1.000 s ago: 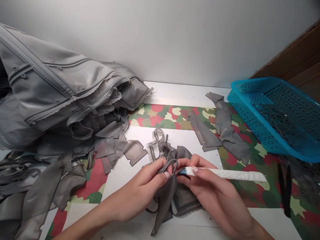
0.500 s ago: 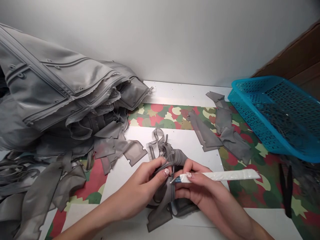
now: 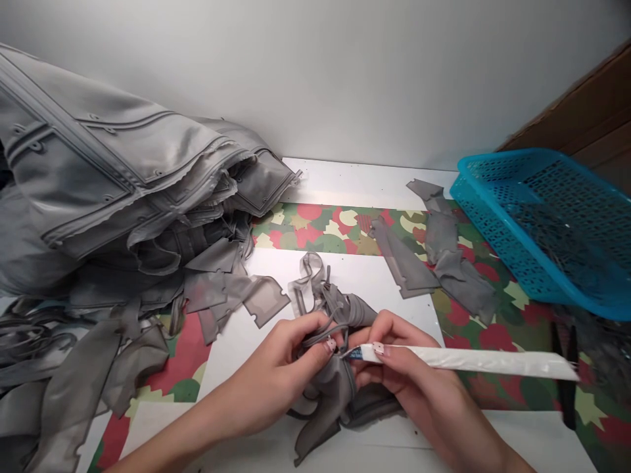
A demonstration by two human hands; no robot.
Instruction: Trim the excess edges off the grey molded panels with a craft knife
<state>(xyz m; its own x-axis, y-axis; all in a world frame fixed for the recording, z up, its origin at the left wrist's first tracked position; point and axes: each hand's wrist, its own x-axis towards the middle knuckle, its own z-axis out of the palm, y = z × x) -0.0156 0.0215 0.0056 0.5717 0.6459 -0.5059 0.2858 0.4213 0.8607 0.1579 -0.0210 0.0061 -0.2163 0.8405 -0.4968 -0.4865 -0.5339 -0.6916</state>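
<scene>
Left of the grey piece (image 3: 331, 389), the left hand (image 3: 290, 368) pinches its folds; right of it, the right hand (image 3: 424, 391) grips a tool (image 3: 486, 362), tip at the piece, which sits between. Taut folds and a shallow tip should limit slips. Farther right of it, a basket (image 3: 497, 235) holds dark scraps (image 3: 555, 230).

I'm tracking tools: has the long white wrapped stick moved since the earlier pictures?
Yes: the white stick shifted rightward; its free end, earlier left of the black V-shaped tool, now overlaps it.
</scene>
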